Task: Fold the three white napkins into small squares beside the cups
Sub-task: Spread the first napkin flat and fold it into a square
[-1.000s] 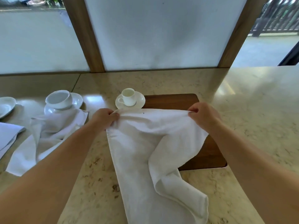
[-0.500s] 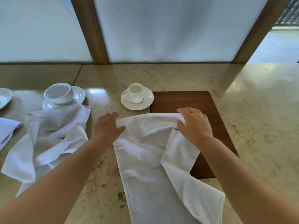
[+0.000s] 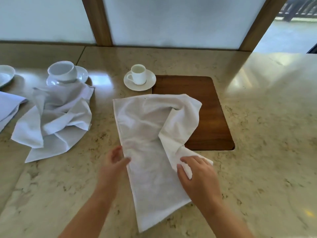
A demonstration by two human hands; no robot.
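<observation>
White cloth napkin [image 3: 147, 138] lies long and wrinkled in the middle of the frame on the shiny beige stone counter [image 3: 257, 134], its top right part over a dark brown wooden board [image 3: 205, 103] and just below a small white cup on a saucer [image 3: 139, 76]. The left hand [image 3: 116, 160] touches its left edge with loose fingers, and the right hand [image 3: 197, 174] pinches a folded flap at lower right. At the left a second crumpled white napkin [image 3: 54, 117] hides part of a bigger cup's saucer [image 3: 68, 76], and a third white napkin [image 3: 8, 107] is cut off by the frame edge.
</observation>
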